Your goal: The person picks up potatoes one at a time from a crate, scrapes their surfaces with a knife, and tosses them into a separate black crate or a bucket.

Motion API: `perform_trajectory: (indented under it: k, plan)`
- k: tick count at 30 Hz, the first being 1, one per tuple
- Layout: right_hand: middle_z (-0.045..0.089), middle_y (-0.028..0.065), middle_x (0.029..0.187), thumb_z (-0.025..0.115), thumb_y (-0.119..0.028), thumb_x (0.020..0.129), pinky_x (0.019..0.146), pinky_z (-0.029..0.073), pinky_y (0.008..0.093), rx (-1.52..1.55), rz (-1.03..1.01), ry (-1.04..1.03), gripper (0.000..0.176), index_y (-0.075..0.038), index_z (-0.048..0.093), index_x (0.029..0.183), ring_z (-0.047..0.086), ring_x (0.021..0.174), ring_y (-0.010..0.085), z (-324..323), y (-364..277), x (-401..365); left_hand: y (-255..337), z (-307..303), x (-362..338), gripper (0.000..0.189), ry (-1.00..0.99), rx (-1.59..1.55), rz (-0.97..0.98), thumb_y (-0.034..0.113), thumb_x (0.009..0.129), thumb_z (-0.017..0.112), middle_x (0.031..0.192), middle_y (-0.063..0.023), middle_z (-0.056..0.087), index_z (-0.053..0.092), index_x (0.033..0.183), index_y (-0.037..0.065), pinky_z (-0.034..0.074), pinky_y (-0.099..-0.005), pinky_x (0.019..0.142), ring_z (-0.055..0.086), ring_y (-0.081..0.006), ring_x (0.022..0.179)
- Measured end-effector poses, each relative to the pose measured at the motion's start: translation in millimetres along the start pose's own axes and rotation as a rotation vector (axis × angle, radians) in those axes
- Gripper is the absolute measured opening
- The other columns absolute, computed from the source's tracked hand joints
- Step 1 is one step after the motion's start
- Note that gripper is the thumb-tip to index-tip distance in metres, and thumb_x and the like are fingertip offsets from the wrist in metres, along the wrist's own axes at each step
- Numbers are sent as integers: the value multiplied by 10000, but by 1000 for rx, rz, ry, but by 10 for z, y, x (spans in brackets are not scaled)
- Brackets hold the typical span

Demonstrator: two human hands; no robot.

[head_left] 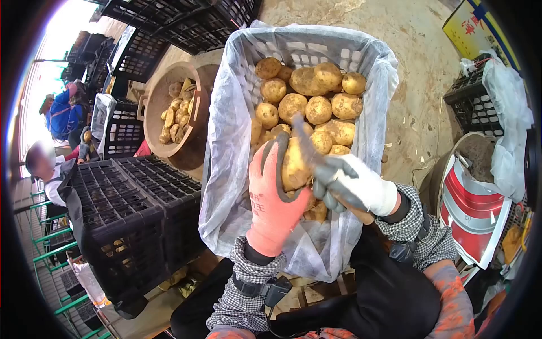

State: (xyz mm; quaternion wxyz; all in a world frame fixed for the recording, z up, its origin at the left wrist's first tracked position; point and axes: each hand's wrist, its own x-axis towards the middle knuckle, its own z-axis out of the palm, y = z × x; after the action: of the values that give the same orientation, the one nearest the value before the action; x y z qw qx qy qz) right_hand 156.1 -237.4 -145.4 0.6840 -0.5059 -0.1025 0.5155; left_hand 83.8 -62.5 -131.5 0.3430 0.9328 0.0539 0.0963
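My left hand (276, 195), in a pink glove with grey fingertips and palm, is wrapped round a large yellow potato (294, 165) above the lined crate. My right hand (353, 186), in a white glove with grey fingers, grips a knife (306, 146). Its blade is smeared by motion and overlaps the potato's right side; a brown handle end shows below my right hand. Under both hands, a crate with a thin white liner (226, 169) holds many loose potatoes (319, 110), their skins marked with soil.
Black plastic crates (130, 198) stand at the left, near a brown tub (148, 113) of potatoes. Another person (53, 175) sits beyond them, with a person in blue (65, 116) farther back. On the right are a black crate (480, 99) and a red-and-white bag (471, 209).
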Motion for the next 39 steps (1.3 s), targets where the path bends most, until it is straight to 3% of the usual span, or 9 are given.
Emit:
perform_trajectory:
  k: [2,9,19,21,23,27,32,37,39]
  plan:
    - [575,19,670,517,-380,927,481,449,249,-89,-34,-106,377,-10,582,957,567,585,101,-20,17,1,-98,17,-13,739,-4,-279,-131,10,596,667,1244,-188,511,452,1303,-31,386,-360,1010,515,-289,1165]
    - [576,28,643,532,-371,906,492,438,242,-227,19,-131,352,-23,586,917,527,521,92,28,50,16,-77,-127,-5,740,-194,-53,-55,78,616,721,1213,-202,515,455,1300,-10,421,-405,970,517,-365,1126]
    - [603,33,733,530,-444,908,498,463,241,57,-147,-23,437,-31,571,1044,561,538,101,-13,124,18,-74,-39,-139,783,18,78,32,62,584,736,1268,-239,457,425,1300,-9,342,-482,1021,439,-399,1170]
    - [599,32,730,538,-469,902,510,468,244,-148,-21,-263,460,-27,574,1023,574,566,108,-20,13,-13,-135,-41,-126,698,50,-54,-30,130,683,725,1267,-214,475,427,1300,-5,414,-453,955,507,-336,1112]
    - [538,45,594,529,-330,913,456,401,248,184,-59,-10,342,-8,580,810,501,488,113,-27,43,-38,-86,-107,-124,614,-51,-1302,-740,215,774,662,1286,-165,492,448,1301,-14,465,-423,919,533,-304,1126]
    - [559,21,647,528,-322,893,490,427,239,106,15,30,313,-20,583,948,516,520,86,61,-15,-12,39,-69,-97,520,-19,-1472,-609,254,905,511,1301,-152,483,391,1361,35,507,-438,897,554,-299,1112]
    - [571,15,624,513,-299,919,489,422,236,-121,39,-102,301,-11,595,943,526,522,86,23,40,0,-81,67,-219,504,-79,-793,-337,241,972,436,1379,-176,365,309,1407,20,342,-378,1064,397,-256,1274]
    - [558,21,594,513,-343,922,485,417,246,67,-38,87,343,-11,599,935,517,516,85,46,70,26,108,-39,-225,570,-55,-1099,-490,76,884,495,1369,-153,392,291,1412,14,364,-356,1034,422,-226,1249]
    - [560,15,606,523,-402,918,486,415,247,-225,82,-106,397,-15,596,961,513,518,84,7,-29,26,88,-76,-231,668,-133,-987,-446,-37,797,507,1341,-116,427,285,1424,22,383,-318,1006,446,-183,1208]
